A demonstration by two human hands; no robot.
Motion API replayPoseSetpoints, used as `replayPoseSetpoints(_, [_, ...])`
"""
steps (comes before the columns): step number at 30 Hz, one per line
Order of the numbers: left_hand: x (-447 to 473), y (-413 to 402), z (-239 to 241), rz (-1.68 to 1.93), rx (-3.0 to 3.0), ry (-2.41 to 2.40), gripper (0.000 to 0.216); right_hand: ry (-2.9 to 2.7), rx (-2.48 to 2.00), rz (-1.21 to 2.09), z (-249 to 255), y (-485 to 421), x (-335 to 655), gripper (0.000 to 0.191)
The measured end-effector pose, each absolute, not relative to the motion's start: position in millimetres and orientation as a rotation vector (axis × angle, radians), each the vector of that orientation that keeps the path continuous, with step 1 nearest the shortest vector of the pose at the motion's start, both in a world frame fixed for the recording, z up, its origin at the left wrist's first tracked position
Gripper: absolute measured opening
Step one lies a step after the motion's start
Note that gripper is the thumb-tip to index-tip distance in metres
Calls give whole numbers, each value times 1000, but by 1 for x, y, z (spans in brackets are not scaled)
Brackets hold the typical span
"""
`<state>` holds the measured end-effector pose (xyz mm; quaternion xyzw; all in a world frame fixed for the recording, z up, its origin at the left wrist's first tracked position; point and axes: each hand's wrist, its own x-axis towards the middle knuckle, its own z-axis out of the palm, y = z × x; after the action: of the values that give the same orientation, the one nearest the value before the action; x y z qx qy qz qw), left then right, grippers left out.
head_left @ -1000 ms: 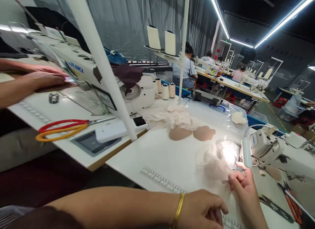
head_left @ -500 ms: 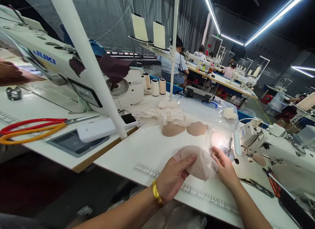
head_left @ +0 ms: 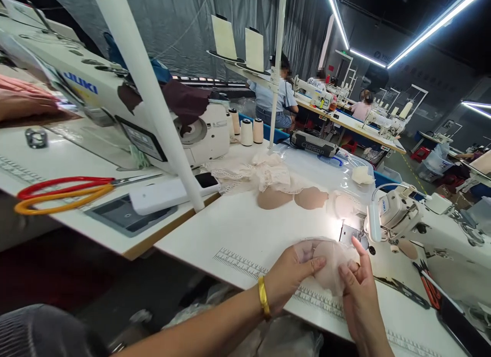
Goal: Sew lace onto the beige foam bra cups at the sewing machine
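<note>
My left hand (head_left: 286, 275), with a yellow band at the wrist, is closed on a pale bra cup (head_left: 330, 270) with thin sheer fabric about it. Its thumb lies on top and the other fingers show dimly through the sheer layer. On the cup's right edge, my right hand (head_left: 359, 290) pinches the fabric between thumb and bent fingers, its index finger pointing up. Just beyond is the lit needle area of a sewing machine (head_left: 399, 214). Tan cups (head_left: 311, 198) and cream lace (head_left: 270, 172) lie behind the hands on the white table (head_left: 215, 229).
Orange-and-red-handled scissors (head_left: 65, 196) and a white device (head_left: 159, 196) lie on the left table. A second sewing machine (head_left: 92, 106) and a white pole (head_left: 153, 91) stand there. Thread cones (head_left: 246, 132) are at the back. Dark-bladed snips (head_left: 431, 285) lie at right. People sit farther off.
The cup has turned and come slightly lower and to the right in my hands. My right hand has moved down along its edge, with the index finger now raised.
</note>
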<state>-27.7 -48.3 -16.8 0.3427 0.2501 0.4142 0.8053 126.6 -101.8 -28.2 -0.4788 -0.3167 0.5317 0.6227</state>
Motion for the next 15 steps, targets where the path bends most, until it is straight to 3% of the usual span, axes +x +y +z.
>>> replayPoseSetpoints(15, [-4, -46, -18, 1051, 355, 611, 37, -674, -1154, 1076, -57, -103, 138, 91])
